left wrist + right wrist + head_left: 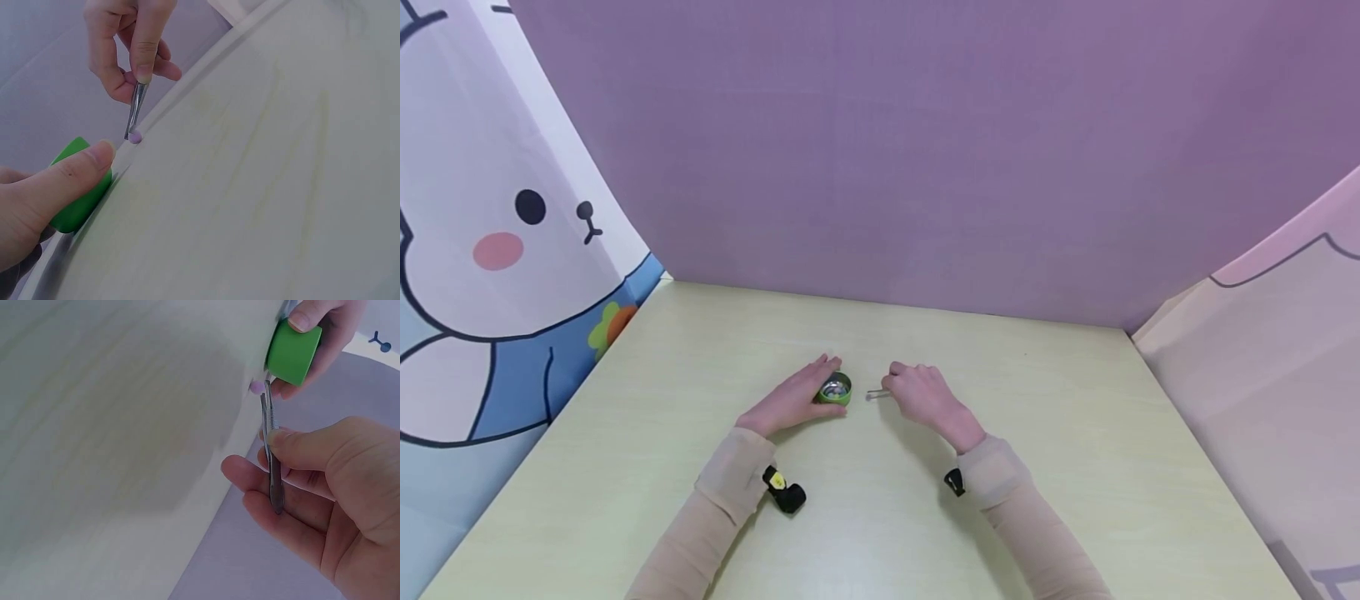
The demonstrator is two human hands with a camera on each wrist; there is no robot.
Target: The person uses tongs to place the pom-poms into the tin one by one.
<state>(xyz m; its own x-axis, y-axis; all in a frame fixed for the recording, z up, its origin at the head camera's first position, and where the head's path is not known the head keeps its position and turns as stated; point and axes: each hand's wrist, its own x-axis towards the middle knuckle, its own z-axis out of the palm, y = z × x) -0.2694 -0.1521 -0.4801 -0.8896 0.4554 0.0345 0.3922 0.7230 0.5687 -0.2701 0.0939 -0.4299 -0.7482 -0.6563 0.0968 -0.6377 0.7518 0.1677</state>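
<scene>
My left hand [793, 398] holds a small round green container [835, 389] on the table, thumb on the near side and fingers on the far side. Its metallic-looking inside shows from above; in the left wrist view only its green outer wall [81, 200] is visible. Just to the right, my right hand [925, 398] pinches metal tweezers [274, 450] between thumb and fingers, tips pointing toward the container. A small purple bead [257, 387] is at the tweezer tips, low by the tabletop. Whether the tips grip the bead or only lie beside it, I cannot tell.
The pale wooden table [865, 517] spreads around both hands. A purple backdrop [925, 150] rises behind its far edge, and a cartoon-printed cloth [512, 333] hangs on the left. Another printed cloth [1270, 375] borders the right side.
</scene>
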